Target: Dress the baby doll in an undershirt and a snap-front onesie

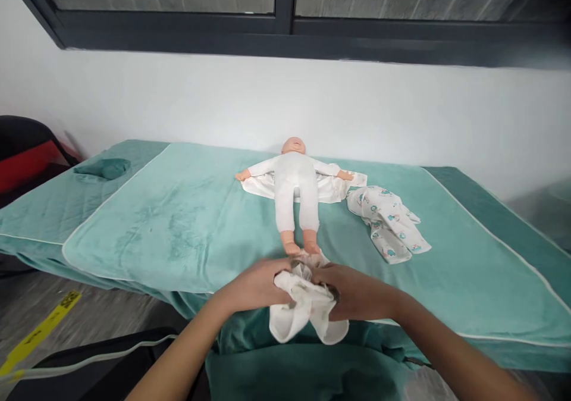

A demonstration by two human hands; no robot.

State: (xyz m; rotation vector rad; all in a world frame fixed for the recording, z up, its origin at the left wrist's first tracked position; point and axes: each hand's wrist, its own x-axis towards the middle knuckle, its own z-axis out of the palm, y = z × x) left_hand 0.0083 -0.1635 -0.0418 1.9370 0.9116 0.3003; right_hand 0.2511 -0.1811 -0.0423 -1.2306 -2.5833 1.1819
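Note:
A baby doll [296,178] in a white bodysuit lies on its back on the green bed, arms spread and bare feet toward me. Just at its feet, my left hand [256,285] and my right hand [357,291] are closed around bunched white baby pants [303,306]. Two leg ends hang down toward me. Part of the pants' gathered top touches or lies very near the doll's toes; my fingers hide the exact contact. Under the doll's arms and back, a white printed garment [332,191] is spread out.
To the right of the doll lies a crumpled white garment with a green print [388,216]. The bed [147,222] stands against a white wall under a dark-framed window [178,29]. A black and red chair [27,157] is at the far left.

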